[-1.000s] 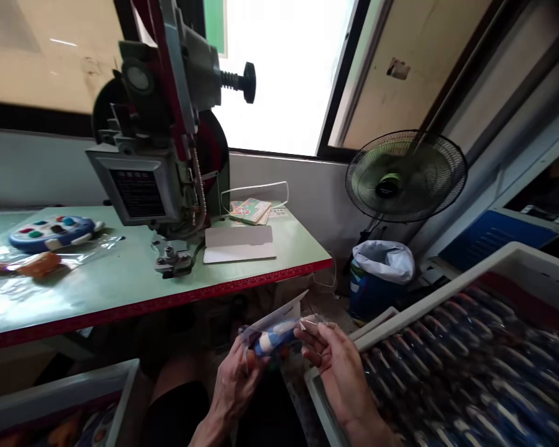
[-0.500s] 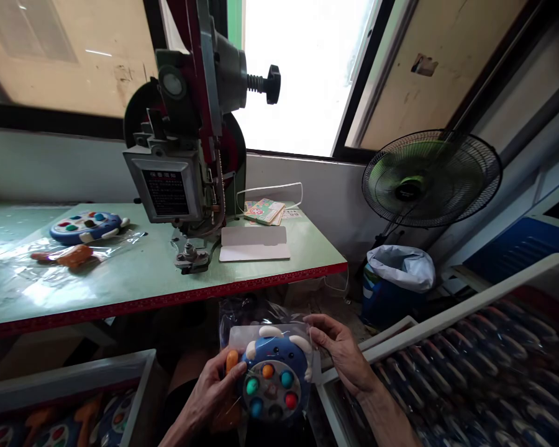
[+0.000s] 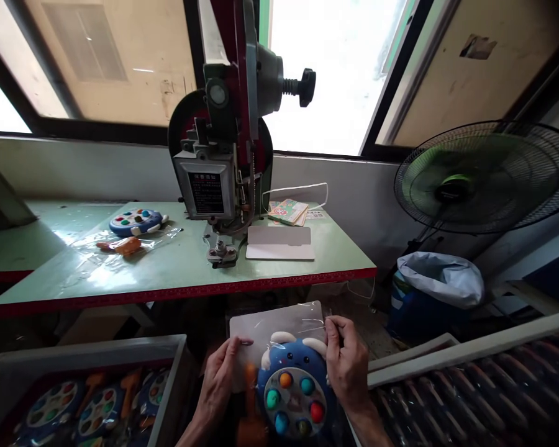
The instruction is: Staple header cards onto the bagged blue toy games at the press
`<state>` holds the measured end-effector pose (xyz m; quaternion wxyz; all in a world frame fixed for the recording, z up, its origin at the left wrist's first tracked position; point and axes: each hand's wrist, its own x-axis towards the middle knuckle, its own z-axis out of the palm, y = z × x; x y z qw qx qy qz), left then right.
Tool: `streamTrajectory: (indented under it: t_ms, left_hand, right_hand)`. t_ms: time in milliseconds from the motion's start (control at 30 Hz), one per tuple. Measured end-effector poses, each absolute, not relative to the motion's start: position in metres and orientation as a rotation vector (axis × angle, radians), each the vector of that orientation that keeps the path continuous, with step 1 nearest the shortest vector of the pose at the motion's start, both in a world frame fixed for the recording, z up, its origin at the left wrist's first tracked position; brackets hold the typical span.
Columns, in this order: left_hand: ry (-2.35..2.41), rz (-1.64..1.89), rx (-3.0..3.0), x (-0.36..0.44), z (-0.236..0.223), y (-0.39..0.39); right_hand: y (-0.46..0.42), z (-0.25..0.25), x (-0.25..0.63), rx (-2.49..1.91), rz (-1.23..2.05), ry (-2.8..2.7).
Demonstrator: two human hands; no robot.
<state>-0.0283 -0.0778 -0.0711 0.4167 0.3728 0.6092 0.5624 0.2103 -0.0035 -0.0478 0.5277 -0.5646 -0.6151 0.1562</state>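
In front of me is a clear plastic bag (image 3: 307, 320) with a blue animal-shaped toy (image 3: 293, 360) inside, its round face set with several coloured knobs. An orange toy mallet (image 3: 251, 400) lies to the toy's left in the bag, and a pale card (image 3: 256, 332) stands up behind both. My left hand (image 3: 218, 375) grips the bag and card at the left edge, thumb across the front. My right hand (image 3: 347, 360) is closed in a pinch on the bag's upper right edge, beside the toy's white ear.
A riveting-type machine (image 3: 214, 180) stands on the green table (image 3: 168, 273), near a folded card (image 3: 279, 243), booklets (image 3: 289, 211) and another blue toy (image 3: 137, 222). Crates of bagged toys flank me, a grey crate (image 3: 177, 360) left and a white-rimmed crate (image 3: 494, 347) right. A fan (image 3: 451, 186) and lined bin (image 3: 410, 307) stand right.
The view has swung left. My left hand has shifted from beside the mallet and toy to the card's left edge. The card shows more above the toy, and my right hand has curled tighter.
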Motion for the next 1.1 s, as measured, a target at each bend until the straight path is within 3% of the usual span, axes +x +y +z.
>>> streamTrajectory:
  t_ms: [133,533,700,800,1100]
  left_hand:
    - [1.517,1.423,1.024,-0.044,-0.06,-0.079]
    - [1.658,1.496,1.089,-0.132,-0.064,-0.096]
    - [1.504,1.466,1.054,-0.15,-0.042,-0.095]
    - [1.395,1.476,1.026,-0.153,-0.034,-0.094]
    - [1.144,1.751,0.888,-0.15,-0.055,-0.092]
  right_hand:
    - [0.001,-0.066,0.195,-1.331,0.302,-1.442]
    - [0.001,-0.085,0.126,-1.108,0.966,-1.581]
    - [0.017,-0.092,0.125,-1.062,0.867,-1.573]
    - [0.024,-0.093,0.127,-1.026,0.99,-1.585]
    - [0.021,-0.085,0.134,-1.107,1.086,-1.613]
